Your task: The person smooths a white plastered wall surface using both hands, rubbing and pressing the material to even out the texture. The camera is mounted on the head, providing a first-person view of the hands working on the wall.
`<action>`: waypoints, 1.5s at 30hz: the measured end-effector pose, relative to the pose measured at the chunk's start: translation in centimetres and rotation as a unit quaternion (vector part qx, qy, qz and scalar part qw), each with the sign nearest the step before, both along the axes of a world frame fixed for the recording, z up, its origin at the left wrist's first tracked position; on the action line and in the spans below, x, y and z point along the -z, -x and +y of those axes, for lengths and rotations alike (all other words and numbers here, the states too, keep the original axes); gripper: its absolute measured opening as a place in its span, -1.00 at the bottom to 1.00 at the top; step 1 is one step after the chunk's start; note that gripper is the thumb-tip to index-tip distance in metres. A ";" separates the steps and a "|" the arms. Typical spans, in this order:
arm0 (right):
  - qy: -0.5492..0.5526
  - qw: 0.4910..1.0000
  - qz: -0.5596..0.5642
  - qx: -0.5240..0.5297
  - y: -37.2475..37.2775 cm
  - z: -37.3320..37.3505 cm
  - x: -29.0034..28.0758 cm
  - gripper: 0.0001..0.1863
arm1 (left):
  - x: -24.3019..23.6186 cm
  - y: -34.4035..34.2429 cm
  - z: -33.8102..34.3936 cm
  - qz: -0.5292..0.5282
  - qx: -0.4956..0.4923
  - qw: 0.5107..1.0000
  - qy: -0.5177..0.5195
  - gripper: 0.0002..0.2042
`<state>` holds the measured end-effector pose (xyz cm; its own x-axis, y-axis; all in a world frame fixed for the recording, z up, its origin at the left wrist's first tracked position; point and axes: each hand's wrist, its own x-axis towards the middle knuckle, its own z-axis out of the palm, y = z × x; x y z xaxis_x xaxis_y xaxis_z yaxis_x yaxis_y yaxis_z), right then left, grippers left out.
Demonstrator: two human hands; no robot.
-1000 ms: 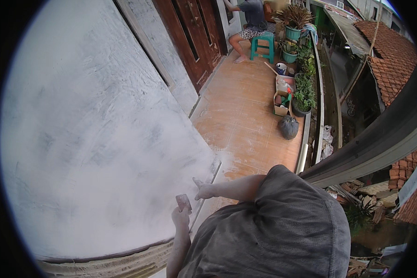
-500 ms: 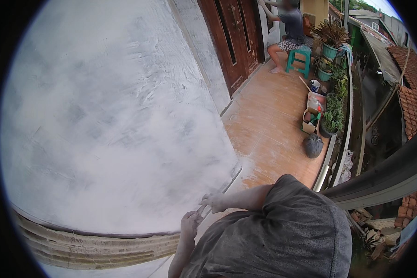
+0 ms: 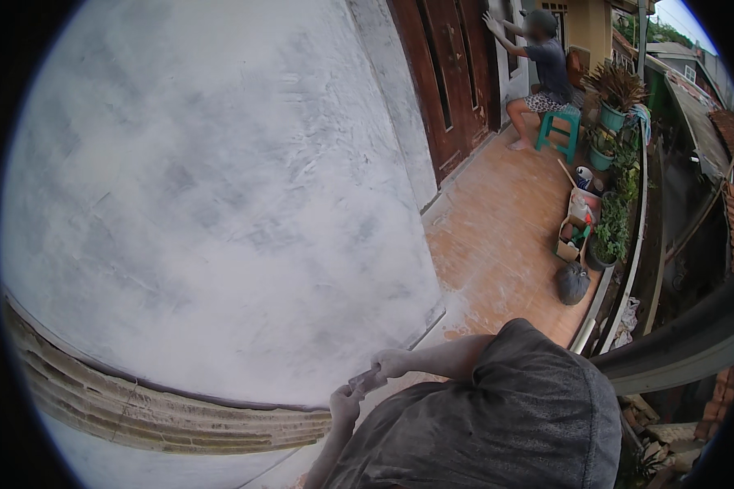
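A small dull block [image 3: 366, 379] is held before the lower right corner of a whitened wall [image 3: 220, 212], near the end of the ribbed ledge [image 3: 180, 420] that is set along the wall's lower edge. Its lower end is grasped by the fingers of the left hand [image 3: 347, 403], and its upper end is enclosed by the clenched right hand [image 3: 391, 363]; both hands are coated with pale dust. Whether the wall is touched by the block cannot be told. The work is judged to be partway along: the lower part of the wall is covered by a fairly even pale film, whereas grey blotches and ridged streaks are seen toward its right edge and may be counted as the part left. Near the dark door [image 3: 457, 90], the wall is touched or nearly touched by the raised hands of a co-worker [image 3: 552, 79] seated on a green stool [image 3: 559, 129]. Along the outer edge of the tiled floor [image 3: 497, 236], a cardboard box [image 3: 568, 249] and a dark bag [image 3: 573, 284] are placed. No brand, label or writing can be read; any marks on the containers are too small.
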<state>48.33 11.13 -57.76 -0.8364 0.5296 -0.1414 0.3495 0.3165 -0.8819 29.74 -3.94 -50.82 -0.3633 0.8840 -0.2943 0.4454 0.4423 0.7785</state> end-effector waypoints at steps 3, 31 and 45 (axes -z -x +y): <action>-0.018 0.998 0.007 0.059 -0.1 -0.3 -0.3 -0.39 | 2.0 0.9 -0.6 0.033 -0.047 0.998 0.027 -0.74; -0.255 0.957 0.117 -0.067 -2.7 -2.0 -9.6 -0.37 | -1.1 1.5 6.2 -0.390 -0.078 0.917 0.021 -0.68; -0.115 0.979 0.075 0.152 -7.4 -0.8 -10.5 -0.61 | -19.3 1.1 11.2 0.213 0.304 0.925 -0.078 -0.46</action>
<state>55.76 10.31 -47.25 -0.6376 0.7605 0.1230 0.3305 0.4142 -0.8481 28.64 7.25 -31.53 0.1617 0.9828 -0.0898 0.8561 -0.0944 0.5080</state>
